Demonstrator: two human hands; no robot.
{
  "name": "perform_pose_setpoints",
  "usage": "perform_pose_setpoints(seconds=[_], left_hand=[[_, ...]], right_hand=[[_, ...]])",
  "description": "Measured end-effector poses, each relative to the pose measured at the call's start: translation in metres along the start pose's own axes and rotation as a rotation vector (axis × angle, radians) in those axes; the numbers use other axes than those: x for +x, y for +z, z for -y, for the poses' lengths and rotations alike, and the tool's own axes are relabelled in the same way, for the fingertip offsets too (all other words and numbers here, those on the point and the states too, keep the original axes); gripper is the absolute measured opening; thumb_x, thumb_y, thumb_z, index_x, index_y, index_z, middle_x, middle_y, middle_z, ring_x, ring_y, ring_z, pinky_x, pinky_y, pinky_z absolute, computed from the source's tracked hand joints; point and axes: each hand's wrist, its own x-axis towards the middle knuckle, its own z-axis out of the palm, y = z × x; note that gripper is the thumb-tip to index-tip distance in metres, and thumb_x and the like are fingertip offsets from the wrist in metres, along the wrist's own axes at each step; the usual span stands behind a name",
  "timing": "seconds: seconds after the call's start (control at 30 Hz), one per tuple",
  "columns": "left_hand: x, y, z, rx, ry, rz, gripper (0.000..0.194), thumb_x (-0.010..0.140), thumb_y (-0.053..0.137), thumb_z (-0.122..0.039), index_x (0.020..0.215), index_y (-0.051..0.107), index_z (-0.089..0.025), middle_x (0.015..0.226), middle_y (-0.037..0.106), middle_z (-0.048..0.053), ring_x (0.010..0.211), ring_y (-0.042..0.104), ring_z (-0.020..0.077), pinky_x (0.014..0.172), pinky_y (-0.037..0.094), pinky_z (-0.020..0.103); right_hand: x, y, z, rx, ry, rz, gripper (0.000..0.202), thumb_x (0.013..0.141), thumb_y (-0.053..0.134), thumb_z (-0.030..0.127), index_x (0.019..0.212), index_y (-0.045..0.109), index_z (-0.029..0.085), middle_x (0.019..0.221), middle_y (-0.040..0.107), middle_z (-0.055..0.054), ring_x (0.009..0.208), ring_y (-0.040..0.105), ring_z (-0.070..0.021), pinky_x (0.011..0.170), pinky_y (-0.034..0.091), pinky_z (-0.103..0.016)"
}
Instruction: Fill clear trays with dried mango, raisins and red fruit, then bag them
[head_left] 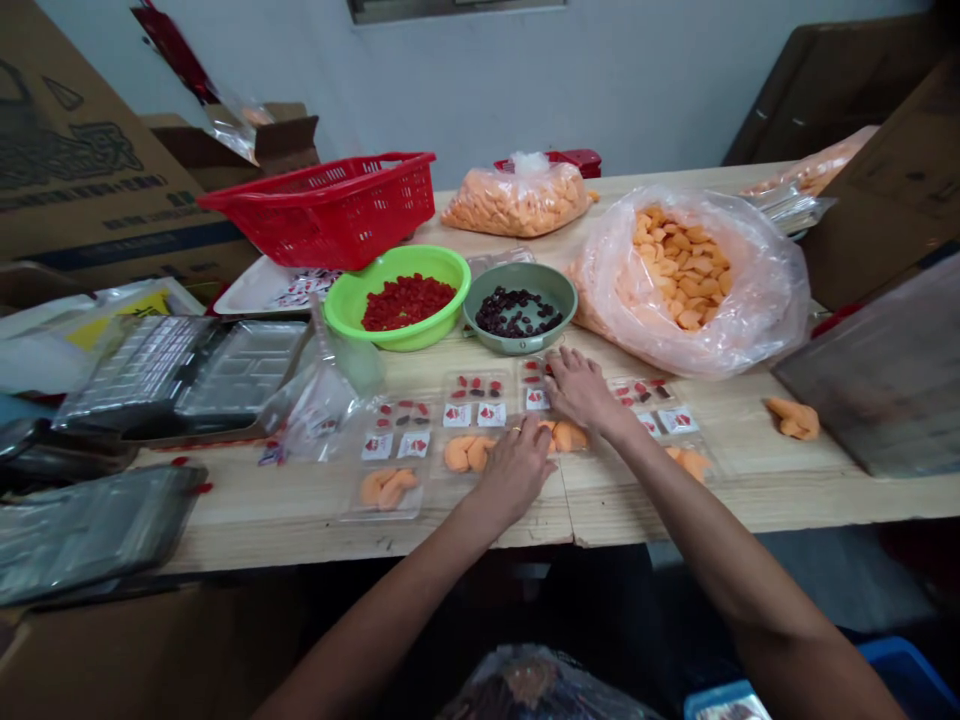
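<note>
Several clear plastic trays stand in a row on the table. The leftmost tray (411, 514) has red and dark dried pieces at its top, two small printed sachets (376, 446) in the middle and orange slices (388, 488) at the bottom. My left hand (516, 472), wearing a ring, rests with its fingers stretched across the lower part of the third tray, by its orange slices (566, 436). Over that tray's top compartment reaches my right hand (581, 390), fingers apart; its fingertips partly cover the red pieces. Nothing held shows in either hand.
Behind the trays are a green bowl (341, 318) of red pieces, a grey-green bowl (517, 346) of dark pieces and an open bag (765, 320) of orange slices. A red basket (322, 215) stands back left. Stacked empty trays (244, 365) lie left; a translucent bin (885, 390) stands right.
</note>
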Motion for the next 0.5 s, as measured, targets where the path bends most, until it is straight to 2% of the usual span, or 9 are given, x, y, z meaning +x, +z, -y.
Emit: perform_pose_setpoints(seconds=[0.07, 0.13, 0.2, 0.23, 0.3, 0.4, 0.47, 0.5], left_hand=[[-0.006, 0.004, -0.013, -0.003, -0.007, -0.011, 0.034, 0.094, 0.061, -0.024, 0.126, 0.056, -0.013, 0.141, 0.051, 0.021, 0.121, 0.059, 0.0344, 0.098, 0.054, 0.05], [-0.015, 0.005, -0.025, -0.029, 0.048, -0.014, 0.03, 0.096, 0.056, -0.022, 0.124, 0.058, -0.013, 0.137, 0.054, 0.021, 0.118, 0.06, 0.0322, 0.097, 0.054, 0.047], [-0.026, 0.0, -0.024, -0.089, 0.179, -0.023, 0.026, 0.098, 0.054, -0.024, 0.121, 0.06, -0.014, 0.133, 0.057, 0.018, 0.119, 0.06, 0.0286, 0.099, 0.053, 0.042], [-0.031, -0.005, -0.017, -0.109, 0.228, -0.042, 0.025, 0.099, 0.052, -0.025, 0.119, 0.061, -0.015, 0.132, 0.059, 0.017, 0.121, 0.059, 0.0273, 0.102, 0.051, 0.042], [-0.045, -0.019, 0.013, -0.096, 0.194, -0.117, 0.026, 0.101, 0.048, -0.028, 0.12, 0.063, -0.018, 0.135, 0.06, 0.014, 0.128, 0.056, 0.0277, 0.11, 0.045, 0.046], [-0.075, -0.04, 0.081, 0.027, -0.112, -0.233, 0.033, 0.1, 0.05, -0.031, 0.129, 0.062, -0.022, 0.144, 0.055, 0.014, 0.142, 0.043, 0.0338, 0.116, 0.033, 0.058], [-0.099, -0.047, 0.12, 0.068, -0.241, -0.192, 0.042, 0.097, 0.056, -0.038, 0.137, 0.058, -0.026, 0.152, 0.049, 0.012, 0.147, 0.035, 0.037, 0.117, 0.029, 0.062], [-0.11, -0.048, 0.133, 0.073, -0.272, -0.147, 0.048, 0.096, 0.058, -0.042, 0.141, 0.055, -0.028, 0.156, 0.045, 0.011, 0.148, 0.033, 0.0384, 0.117, 0.027, 0.064]], right_hand=[[0.003, 0.01, 0.006, 0.002, -0.051, 0.011, 0.053, 0.107, 0.026, 0.039, 0.152, 0.042, 0.017, 0.159, 0.037, -0.019, 0.148, 0.031, -0.0347, 0.115, 0.028, -0.057], [-0.002, 0.023, 0.007, -0.021, -0.068, 0.015, 0.055, 0.107, 0.027, 0.042, 0.157, 0.037, 0.02, 0.163, 0.031, -0.019, 0.151, 0.025, -0.038, 0.116, 0.022, -0.063], [-0.013, 0.037, 0.001, -0.08, -0.069, 0.006, 0.058, 0.106, 0.028, 0.043, 0.16, 0.032, 0.021, 0.165, 0.026, -0.018, 0.152, 0.021, -0.039, 0.118, 0.016, -0.064], [-0.018, 0.042, -0.004, -0.114, -0.072, -0.002, 0.059, 0.106, 0.028, 0.044, 0.16, 0.031, 0.022, 0.166, 0.024, -0.018, 0.153, 0.021, -0.0384, 0.119, 0.017, -0.063], [-0.028, 0.05, -0.02, -0.158, -0.082, -0.016, 0.06, 0.105, 0.025, 0.046, 0.161, 0.031, 0.024, 0.167, 0.024, -0.016, 0.153, 0.021, -0.0367, 0.119, 0.02, -0.061], [-0.035, 0.056, -0.045, -0.152, -0.081, -0.044, 0.063, 0.104, 0.019, 0.049, 0.159, 0.035, 0.023, 0.166, 0.026, -0.017, 0.153, 0.022, -0.0368, 0.117, 0.024, -0.063], [-0.033, 0.058, -0.052, -0.146, -0.088, -0.072, 0.068, 0.103, 0.019, 0.053, 0.158, 0.039, 0.019, 0.165, 0.027, -0.02, 0.152, 0.023, -0.0386, 0.115, 0.024, -0.065], [-0.03, 0.059, -0.051, -0.159, -0.086, -0.092, 0.072, 0.102, 0.019, 0.056, 0.156, 0.041, 0.015, 0.164, 0.027, -0.023, 0.152, 0.023, -0.0403, 0.116, 0.023, -0.066]])
